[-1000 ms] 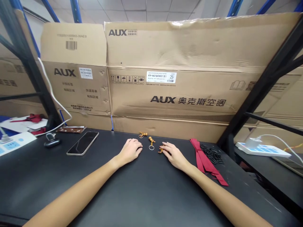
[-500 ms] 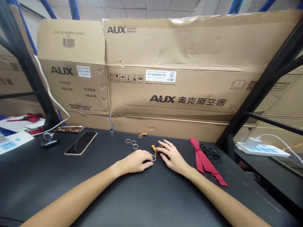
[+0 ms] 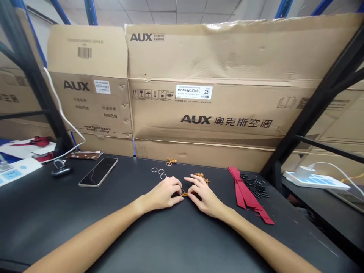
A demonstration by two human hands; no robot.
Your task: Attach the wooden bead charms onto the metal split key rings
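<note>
Here, left hand [image 3: 163, 193], right hand [image 3: 206, 199] pinch charm [image 3: 185, 194] (tiny).

Golden-brown beads [image 3: 184, 194] on a matt black table [image 3: 85, 220]
From them, a deep red ribbon [image 3: 244, 189] lies at three o'clock, and thin silver rings [image 3: 158, 171] lie at ten o'clock.

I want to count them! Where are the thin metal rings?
In the head view, the metal rings lie on the black tabletop, just beyond the left hand, near a small amber gourd-shaped bead charm.
</note>
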